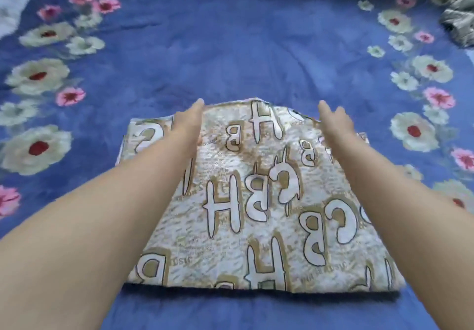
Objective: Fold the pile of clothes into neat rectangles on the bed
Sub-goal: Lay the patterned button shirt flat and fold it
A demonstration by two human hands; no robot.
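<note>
Blue bedsheet with white and pink flowers down both sides (230, 47) fills the head view, and a folded cream-and-gold cloth printed with big letters (256, 201) lies flat in the middle, close to the person. Both bare arms reach straight out over it. The left hand (189, 122) and right hand (333, 122) lie flat, fingers straight, on its far corners, gripping nothing. A crumpled grey-green garment heap (456, 4) sits top right.

Both hands lie flat, fingers straight: left hand (188, 122) and right hand (334, 122) on the far edge of a folded lettered garment (246, 201) on the blue floral bed (230, 47).
</note>
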